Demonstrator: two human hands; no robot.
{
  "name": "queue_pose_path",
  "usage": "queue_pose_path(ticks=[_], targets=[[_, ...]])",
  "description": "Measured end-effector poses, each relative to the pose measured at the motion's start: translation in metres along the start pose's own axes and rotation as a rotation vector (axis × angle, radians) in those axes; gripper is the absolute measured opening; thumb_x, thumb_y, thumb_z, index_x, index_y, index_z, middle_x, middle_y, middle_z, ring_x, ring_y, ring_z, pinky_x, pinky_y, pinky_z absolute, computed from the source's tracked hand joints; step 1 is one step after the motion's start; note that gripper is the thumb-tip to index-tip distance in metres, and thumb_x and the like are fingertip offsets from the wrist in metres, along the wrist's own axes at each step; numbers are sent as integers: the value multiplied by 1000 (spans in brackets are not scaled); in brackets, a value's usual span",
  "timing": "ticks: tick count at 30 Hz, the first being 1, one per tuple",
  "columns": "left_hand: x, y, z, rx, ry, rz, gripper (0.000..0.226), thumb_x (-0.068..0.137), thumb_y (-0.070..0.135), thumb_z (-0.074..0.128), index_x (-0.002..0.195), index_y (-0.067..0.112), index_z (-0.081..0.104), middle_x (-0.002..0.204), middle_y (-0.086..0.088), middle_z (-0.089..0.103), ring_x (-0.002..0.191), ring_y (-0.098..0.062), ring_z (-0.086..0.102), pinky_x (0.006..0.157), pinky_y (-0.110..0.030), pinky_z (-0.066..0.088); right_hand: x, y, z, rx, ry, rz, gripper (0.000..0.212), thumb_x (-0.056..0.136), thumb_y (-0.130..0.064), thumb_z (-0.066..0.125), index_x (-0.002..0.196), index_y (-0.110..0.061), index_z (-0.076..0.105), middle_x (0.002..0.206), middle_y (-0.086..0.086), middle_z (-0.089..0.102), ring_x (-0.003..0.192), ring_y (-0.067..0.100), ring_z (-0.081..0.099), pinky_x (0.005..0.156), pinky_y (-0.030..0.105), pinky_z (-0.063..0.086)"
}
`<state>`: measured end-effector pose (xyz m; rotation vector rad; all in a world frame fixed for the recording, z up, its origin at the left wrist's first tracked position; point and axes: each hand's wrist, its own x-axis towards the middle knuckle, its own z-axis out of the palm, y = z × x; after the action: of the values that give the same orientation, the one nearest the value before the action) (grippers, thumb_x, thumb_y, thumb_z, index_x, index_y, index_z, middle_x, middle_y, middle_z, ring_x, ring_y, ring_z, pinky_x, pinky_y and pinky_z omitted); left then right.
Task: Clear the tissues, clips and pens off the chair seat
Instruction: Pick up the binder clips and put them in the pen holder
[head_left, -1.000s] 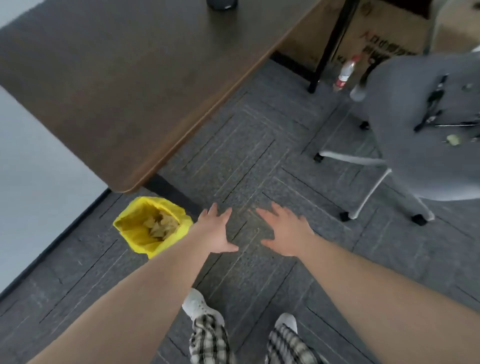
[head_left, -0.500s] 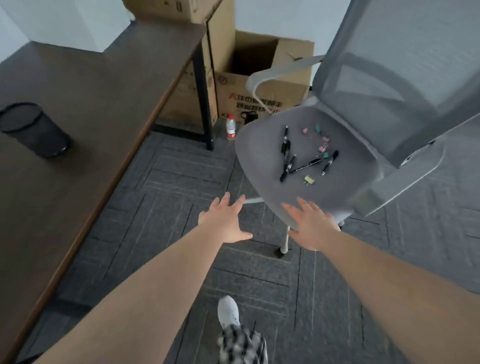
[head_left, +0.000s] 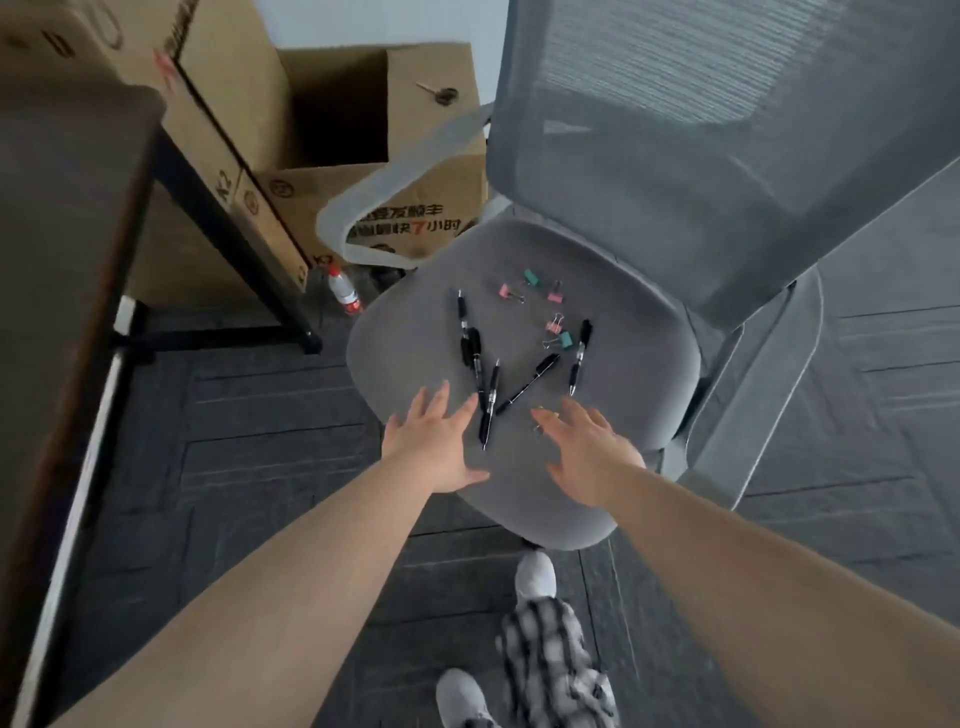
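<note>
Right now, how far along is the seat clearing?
Done: no tissues show on the chair seat. In hand: nothing; left hand and right hand hover open over the seat's front edge. Left: the black pens, and the pink and teal binder clips, with one yellowish clip partly hidden by the right fingers.

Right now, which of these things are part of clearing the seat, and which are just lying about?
Part of the job: black pens, pink and teal clips, chair seat, both open hands.

Just lying about: cardboard boxes, bottle, desk.
</note>
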<state>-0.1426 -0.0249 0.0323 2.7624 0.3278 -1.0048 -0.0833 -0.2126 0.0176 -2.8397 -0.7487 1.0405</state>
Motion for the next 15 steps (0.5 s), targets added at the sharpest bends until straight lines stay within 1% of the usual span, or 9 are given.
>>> queue_pose_path(ticks=[2, 4, 6, 8, 10, 12, 15], targets=[[24, 5, -7, 3, -8, 2, 101, 78, 65, 58, 149, 37, -8, 161, -1, -15, 149, -29, -7, 118, -54, 14, 22, 7, 0, -15, -32, -9, 68, 93, -28, 53, 149, -37, 14, 159, 2, 7, 145, 29, 14, 102, 52, 41], [48, 8, -14, 1, -21, -7, 99, 79, 64, 58, 149, 38, -8, 161, 0, -14, 149, -29, -6, 118, -54, 15, 45, 15, -1, -11, -40, -22, 63, 93, -25, 53, 147, -33, 22, 156, 4, 16, 141, 30, 24, 99, 50, 43], [73, 10, -19, -4, -33, -16, 96, 81, 62, 58, 149, 38, -6, 161, 0, -12, 149, -28, -5, 118, -53, 17, 63, 21, 0, 11, -40, -25, 54, 92, -21, 53, 141, -28, 32, 144, 5, 32, 130, 32, 38, 91, 47, 48], [96, 10, -23, -8, -10, -24, 94, 82, 61, 57, 149, 38, -3, 162, 0, -10, 149, -27, -3, 118, -52, 18, 79, 25, 5, 25, -53, -14, 45, 92, -15, 51, 134, -26, 40, 131, 5, 40, 119, 31, 45, 82, 43, 50], [115, 13, -27, -15, 23, -29, 90, 83, 59, 56, 150, 37, 0, 162, 1, -7, 149, -26, -2, 116, -50, 19, 93, 27, 13, 20, -68, -11, 39, 93, -13, 47, 130, -25, 43, 124, 6, 42, 112, 31, 48, 74, 39, 47], [133, 15, -28, -8, 45, -13, 86, 85, 57, 54, 150, 37, 1, 162, 1, -5, 149, -25, -2, 116, -48, 19, 104, 28, 20, 22, -82, -8, 34, 93, -13, 46, 125, -24, 46, 121, 6, 43, 109, 31, 48, 68, 37, 43], [157, 17, -28, -6, 42, 23, 82, 88, 52, 53, 150, 36, 2, 162, 0, -4, 149, -26, -1, 117, -48, 20, 116, 28, 25, 12, -75, 3, 26, 90, -7, 49, 114, -18, 49, 116, 7, 42, 103, 31, 48, 62, 37, 39]])
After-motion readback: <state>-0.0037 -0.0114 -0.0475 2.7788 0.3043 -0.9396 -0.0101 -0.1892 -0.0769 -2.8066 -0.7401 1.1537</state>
